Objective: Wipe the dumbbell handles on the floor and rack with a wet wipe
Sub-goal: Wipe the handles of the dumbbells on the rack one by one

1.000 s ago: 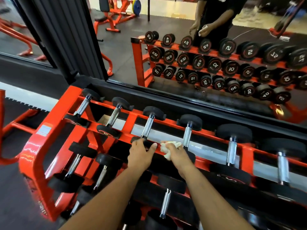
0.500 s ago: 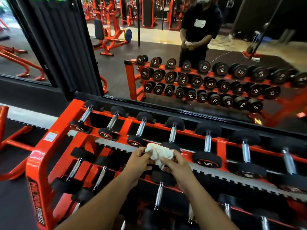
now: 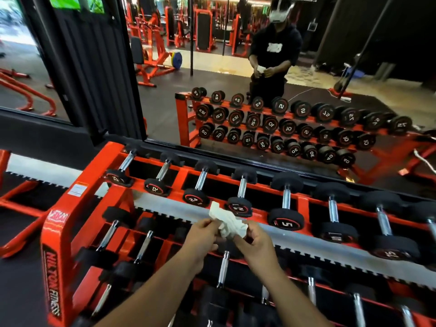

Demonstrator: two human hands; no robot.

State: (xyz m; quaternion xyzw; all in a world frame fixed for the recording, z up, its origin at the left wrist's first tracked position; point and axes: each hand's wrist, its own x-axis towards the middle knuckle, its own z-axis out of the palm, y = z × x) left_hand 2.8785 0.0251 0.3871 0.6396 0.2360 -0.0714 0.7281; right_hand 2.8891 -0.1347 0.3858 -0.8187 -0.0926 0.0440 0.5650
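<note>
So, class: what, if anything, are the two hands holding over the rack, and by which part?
Both hold the crumpled white wet wipe: the left hand pinches its left edge, the right hand its right end. Neither touches a dumbbell.

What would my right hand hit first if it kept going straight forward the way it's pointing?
Probably the wet wipe that the right hand already pinches; beyond it, the dumbbell marked 2.5 on the top rack row, though depth is hard to judge.
</note>
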